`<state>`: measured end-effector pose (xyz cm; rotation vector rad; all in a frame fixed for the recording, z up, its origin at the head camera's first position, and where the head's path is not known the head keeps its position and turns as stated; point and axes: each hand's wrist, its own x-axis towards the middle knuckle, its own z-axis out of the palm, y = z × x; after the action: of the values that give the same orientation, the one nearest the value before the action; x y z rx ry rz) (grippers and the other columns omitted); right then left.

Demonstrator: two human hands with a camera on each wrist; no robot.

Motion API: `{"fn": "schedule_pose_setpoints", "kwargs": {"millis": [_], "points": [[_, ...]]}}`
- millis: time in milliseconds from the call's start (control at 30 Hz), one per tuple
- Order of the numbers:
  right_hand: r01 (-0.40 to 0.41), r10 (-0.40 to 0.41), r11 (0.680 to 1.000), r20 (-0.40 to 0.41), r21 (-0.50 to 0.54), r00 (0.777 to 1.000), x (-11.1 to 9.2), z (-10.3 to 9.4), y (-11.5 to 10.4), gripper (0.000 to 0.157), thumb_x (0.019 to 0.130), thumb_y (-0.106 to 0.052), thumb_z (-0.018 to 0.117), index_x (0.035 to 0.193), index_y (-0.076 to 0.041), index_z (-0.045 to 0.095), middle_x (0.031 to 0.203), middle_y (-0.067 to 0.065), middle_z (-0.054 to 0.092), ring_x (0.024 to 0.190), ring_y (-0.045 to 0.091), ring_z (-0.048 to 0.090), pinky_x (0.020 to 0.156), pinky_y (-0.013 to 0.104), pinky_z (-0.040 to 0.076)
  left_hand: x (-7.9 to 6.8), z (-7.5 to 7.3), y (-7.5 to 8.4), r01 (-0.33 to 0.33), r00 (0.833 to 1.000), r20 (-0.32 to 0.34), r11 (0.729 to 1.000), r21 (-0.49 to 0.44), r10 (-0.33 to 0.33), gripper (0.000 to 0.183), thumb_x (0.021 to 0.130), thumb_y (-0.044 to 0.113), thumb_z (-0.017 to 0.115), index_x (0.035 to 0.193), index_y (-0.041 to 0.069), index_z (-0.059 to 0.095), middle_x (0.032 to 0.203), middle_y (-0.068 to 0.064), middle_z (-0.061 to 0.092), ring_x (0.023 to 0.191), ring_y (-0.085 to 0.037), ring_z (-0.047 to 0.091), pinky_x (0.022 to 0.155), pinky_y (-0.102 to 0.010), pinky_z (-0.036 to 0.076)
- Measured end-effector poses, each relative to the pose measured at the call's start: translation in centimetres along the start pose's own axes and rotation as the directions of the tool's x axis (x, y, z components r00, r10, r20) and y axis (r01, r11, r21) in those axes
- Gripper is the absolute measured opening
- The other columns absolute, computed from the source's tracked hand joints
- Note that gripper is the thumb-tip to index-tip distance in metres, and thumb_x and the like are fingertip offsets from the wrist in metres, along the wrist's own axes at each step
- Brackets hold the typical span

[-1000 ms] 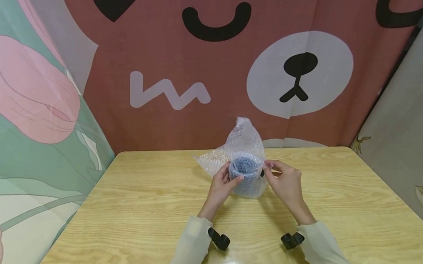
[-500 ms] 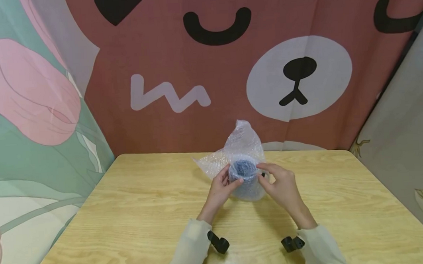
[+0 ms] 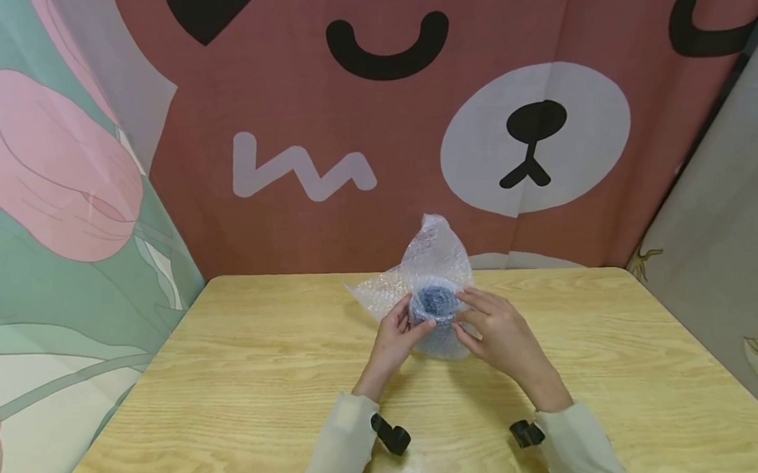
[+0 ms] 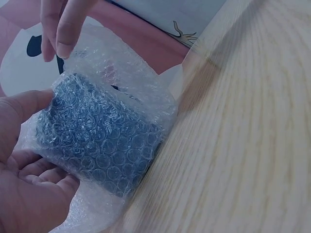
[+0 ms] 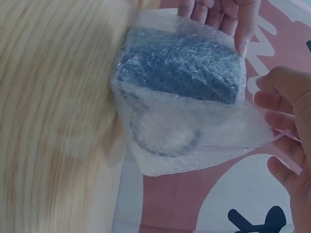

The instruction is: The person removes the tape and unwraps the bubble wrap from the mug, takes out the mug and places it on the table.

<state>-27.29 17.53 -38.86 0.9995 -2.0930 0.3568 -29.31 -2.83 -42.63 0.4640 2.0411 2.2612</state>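
Note:
A blue mug (image 3: 439, 301) stands upright on the table, covered by clear bubble wrap (image 3: 436, 251). Through the wrap, a ring-shaped handle (image 5: 167, 138) shows in the right wrist view. My left hand (image 3: 393, 336) grips the mug's left side, thumb (image 4: 31, 103) near the rim and fingers on the far side. At the mug's right side is my right hand (image 3: 502, 330), its curled fingers and thumb holding a loose flap of the wrap against the rim. In the right wrist view the flap's corner runs in among the right fingers (image 5: 279, 99).
A light wooden table (image 3: 263, 357) lies under the mug. More bubble wrap (image 3: 381, 286) spreads out at the back left and stands up behind the mug. A printed curtain (image 3: 301, 226) hangs behind the table's far edge.
My right hand has moved left from beside the mug to its right rim, bringing the wrap's flap inward. The handle side is now covered by that hand. My left hand has kept its grip.

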Motion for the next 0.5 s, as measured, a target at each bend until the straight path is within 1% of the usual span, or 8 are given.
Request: {"fn": "schedule_pose_setpoints", "kwargs": {"millis": [33, 100, 267, 400, 500], "points": [[0.004, -0.004, 1.000, 0.003, -0.008, 1.000, -0.04, 0.05, 0.04, 0.013, 0.070, -0.004, 0.081, 0.079, 0.000, 0.073, 0.106, 0.021, 0.068, 0.106, 0.040, 0.061, 0.087, 0.053, 0.051, 0.17, -0.05, -0.41, 0.005, 1.000, -0.004, 1.000, 0.001, -0.005, 0.074, 0.092, 0.007, 0.067, 0.151, -0.003, 0.023, 0.153, -0.023, 0.026, 0.140, -0.032, 0.025, 0.112, -0.040, 0.026], [0.009, -0.009, 1.000, 0.005, -0.028, 1.000, -0.10, 0.18, 0.14, 0.013, 0.070, -0.004, 0.080, 0.080, 0.002, 0.073, 0.105, 0.023, 0.068, 0.105, 0.041, 0.062, 0.088, 0.052, 0.051, 0.22, -0.06, -0.69, 0.005, 1.000, -0.015, 1.000, 0.008, -0.004, 0.074, 0.092, 0.010, 0.068, 0.151, -0.002, 0.024, 0.152, -0.022, 0.028, 0.140, -0.031, 0.027, 0.111, -0.039, 0.027], [0.012, -0.010, 0.997, 0.023, -0.076, 1.000, -0.23, 0.50, 0.29, 0.016, 0.070, -0.003, 0.080, 0.083, 0.005, 0.073, 0.105, 0.024, 0.068, 0.104, 0.040, 0.062, 0.091, 0.049, 0.051, 0.16, -0.03, -0.72, -0.002, 1.000, -0.030, 1.000, 0.017, 0.003, 0.074, 0.092, 0.012, 0.069, 0.151, -0.001, 0.026, 0.152, -0.021, 0.030, 0.139, -0.030, 0.029, 0.111, -0.039, 0.029], [-0.009, 0.011, 0.997, 0.016, -0.078, 1.000, -0.44, 0.72, 0.44, 0.017, 0.071, 0.000, 0.078, 0.085, 0.006, 0.072, 0.101, 0.024, 0.068, 0.101, 0.040, 0.064, 0.089, 0.049, 0.052, 0.17, -0.05, -0.77, 0.003, 1.000, -0.029, 1.000, 0.015, -0.003, 0.074, 0.092, 0.012, 0.069, 0.151, -0.001, 0.026, 0.151, -0.021, 0.031, 0.139, -0.030, 0.030, 0.111, -0.038, 0.029], [-0.033, 0.033, 0.997, 0.003, -0.072, 0.999, -0.58, 0.86, 0.53, 0.017, 0.072, 0.001, 0.075, 0.087, 0.007, 0.071, 0.101, 0.024, 0.068, 0.100, 0.040, 0.064, 0.086, 0.049, 0.053, 0.21, -0.06, -0.84, 0.006, 1.000, -0.028, 1.000, 0.014, -0.005, 0.074, 0.092, 0.012, 0.069, 0.151, 0.001, 0.026, 0.151, -0.020, 0.032, 0.139, -0.029, 0.030, 0.111, -0.037, 0.029]]}}
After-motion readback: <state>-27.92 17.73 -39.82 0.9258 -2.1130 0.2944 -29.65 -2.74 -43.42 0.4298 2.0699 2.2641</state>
